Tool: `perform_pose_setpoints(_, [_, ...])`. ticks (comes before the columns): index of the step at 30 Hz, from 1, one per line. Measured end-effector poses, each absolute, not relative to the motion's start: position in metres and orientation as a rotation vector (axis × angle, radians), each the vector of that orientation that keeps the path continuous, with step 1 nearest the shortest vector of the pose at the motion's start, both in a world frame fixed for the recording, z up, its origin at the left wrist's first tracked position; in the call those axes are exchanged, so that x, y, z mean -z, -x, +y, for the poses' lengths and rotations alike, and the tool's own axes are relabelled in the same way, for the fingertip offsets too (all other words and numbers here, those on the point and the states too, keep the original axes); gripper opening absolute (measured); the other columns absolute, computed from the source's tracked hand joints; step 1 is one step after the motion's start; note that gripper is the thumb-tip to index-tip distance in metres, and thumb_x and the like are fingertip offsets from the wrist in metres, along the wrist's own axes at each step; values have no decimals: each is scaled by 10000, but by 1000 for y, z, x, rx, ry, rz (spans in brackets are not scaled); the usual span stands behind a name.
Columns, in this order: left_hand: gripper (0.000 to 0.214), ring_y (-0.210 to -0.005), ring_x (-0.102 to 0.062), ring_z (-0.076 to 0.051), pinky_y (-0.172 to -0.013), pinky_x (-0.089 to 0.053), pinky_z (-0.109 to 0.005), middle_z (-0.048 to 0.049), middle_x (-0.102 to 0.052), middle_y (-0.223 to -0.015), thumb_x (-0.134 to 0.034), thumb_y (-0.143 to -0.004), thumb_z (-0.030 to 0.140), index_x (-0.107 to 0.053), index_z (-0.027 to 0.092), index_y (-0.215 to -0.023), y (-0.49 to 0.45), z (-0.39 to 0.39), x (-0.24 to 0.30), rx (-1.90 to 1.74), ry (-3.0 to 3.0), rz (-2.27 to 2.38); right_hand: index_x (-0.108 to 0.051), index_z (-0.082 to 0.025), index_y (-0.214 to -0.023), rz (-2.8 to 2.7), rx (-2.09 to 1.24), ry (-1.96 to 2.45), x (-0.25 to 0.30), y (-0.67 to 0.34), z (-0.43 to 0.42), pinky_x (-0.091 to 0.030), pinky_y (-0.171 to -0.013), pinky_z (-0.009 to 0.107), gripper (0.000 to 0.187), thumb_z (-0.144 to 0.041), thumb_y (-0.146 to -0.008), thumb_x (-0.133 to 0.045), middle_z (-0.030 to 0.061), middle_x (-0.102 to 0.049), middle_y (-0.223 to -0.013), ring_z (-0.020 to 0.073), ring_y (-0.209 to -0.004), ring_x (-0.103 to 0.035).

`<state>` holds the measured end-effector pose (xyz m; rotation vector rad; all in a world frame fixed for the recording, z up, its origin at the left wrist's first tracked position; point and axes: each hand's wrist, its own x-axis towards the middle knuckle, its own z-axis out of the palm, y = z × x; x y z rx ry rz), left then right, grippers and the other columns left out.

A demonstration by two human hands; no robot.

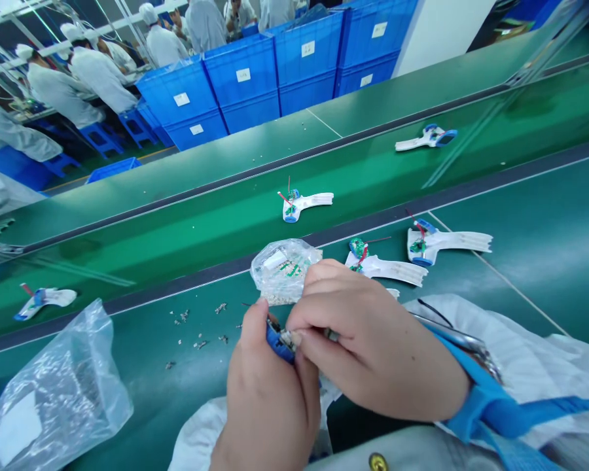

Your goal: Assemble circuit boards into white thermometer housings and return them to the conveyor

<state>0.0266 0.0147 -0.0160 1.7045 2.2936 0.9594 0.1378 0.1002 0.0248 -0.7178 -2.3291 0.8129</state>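
Observation:
My left hand (269,392) is closed around a blue-rimmed housing part (280,343), most of which the fingers hide. At its open side, my right hand (353,333) pinches a small pale piece (290,338) between thumb and forefinger, touching the housing. Just beyond the hands lies a clear plastic bag (285,265) of small white and green parts. To the right on the bench rest two white handle-shaped housings, one (387,267) partly behind my right hand and another (449,242) farther out, with green circuit boards and red wires. Small metal screws or parts (201,343) lie scattered at left.
A large clear bag (63,399) lies at the bench's left. Along the green conveyor belt (216,219) sit more housings, one (309,201) ahead, one (429,137) far right and one (44,301) left. Stacked blue crates (240,78) and people in white (98,72) are beyond.

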Motion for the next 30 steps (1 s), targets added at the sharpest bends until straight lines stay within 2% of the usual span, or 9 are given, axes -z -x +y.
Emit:
perform_pose_setpoints(6, [490, -694, -627, -261, -603, -488, -374, -119, -611, -895, -473, -814, 186, -274, 155, -1260, -27, 20, 16, -884, -1952, 2446, -466, -161, -515, -2322, -773, 824, -20, -131, 92, -291, -597, 296, 311, -100, -817, -417, 11, -460, -523, 141, -613, -385])
perform_pose_setpoints(13, [470, -615, -601, -237, -561, -459, -346, -45, -587, -779, -503, -773, 166, -325, 200, -1207, -22, 18, 17, -913, -2024, 2389, -427, -162, -526, -2271, -760, 807, -23, -135, 83, -322, -585, 264, 288, -93, -805, -412, -3, -429, -544, 122, -594, -382])
perform_pose_setpoints(17, [511, -734, -637, -259, -602, -501, -373, -117, -605, -921, -463, -811, 169, -268, 156, -1283, -8, 27, 16, -737, -2017, 2225, -542, -166, -558, -2359, -857, 750, -15, -128, 105, -343, -591, 248, 248, -64, -771, -465, -6, -536, -577, 123, -626, -471])
perform_pose_setpoints(20, [620, -931, -600, -291, -668, -514, -413, -202, -502, -1157, -460, -847, 240, -162, 138, -1381, 2, 34, 12, -766, -1944, 2211, -634, -176, -609, -2392, -816, 831, -2, -108, 155, -362, -596, 234, 227, -83, -773, -507, -27, -630, -641, 107, -625, -541])
perform_pose_setpoints(23, [705, -1017, -550, -312, -682, -510, -428, -225, -384, -1301, -501, -846, 364, -140, 176, -1422, 4, 34, 4, -921, -1813, 2272, -680, -204, -942, -2323, -435, 1242, 7, -92, 228, -420, -772, 230, 266, -214, -907, -417, -11, -688, -949, 130, -882, -608])
perform_pose_setpoints(25, [652, -1034, -546, -325, -657, -514, -421, -213, -388, -1320, -473, -854, 422, -213, 196, -1408, 2, 32, 0, -882, -1735, 2293, -563, -179, -1204, -2298, -338, 1394, 12, -95, 277, -394, -921, 252, 342, -184, -948, -337, 44, -614, -1182, 148, -1095, -546])
perform_pose_setpoints(26, [617, -1042, -546, -335, -654, -517, -427, -205, -408, -1313, -451, -858, 446, -261, 196, -1388, 1, 31, -2, -834, -1726, 2291, -501, -159, -1271, -2302, -312, 1478, 15, -102, 297, -388, -958, 282, 357, -172, -948, -349, 75, -582, -1229, 163, -1139, -521])
perform_pose_setpoints(28, [560, -1060, -547, -348, -685, -524, -463, -189, -454, -1292, -422, -858, 482, -352, 194, -1333, 0, 31, -2, -746, -1753, 2261, -474, -139, -1276, -2336, -298, 1666, 24, -123, 327, -429, -946, 390, 368, -240, -922, -470, 112, -550, -1238, 211, -1117, -533])
perform_pose_setpoints(30, [504, -1059, -563, -343, -730, -529, -485, -171, -505, -1263, -420, -857, 480, -420, 203, -1278, 2, 32, 0, -696, -1819, 2195, -521, -147, -1201, -2393, -319, 1841, 37, -145, 341, -485, -873, 426, 348, -310, -894, -535, 97, -558, -1194, 212, -1036, -569])
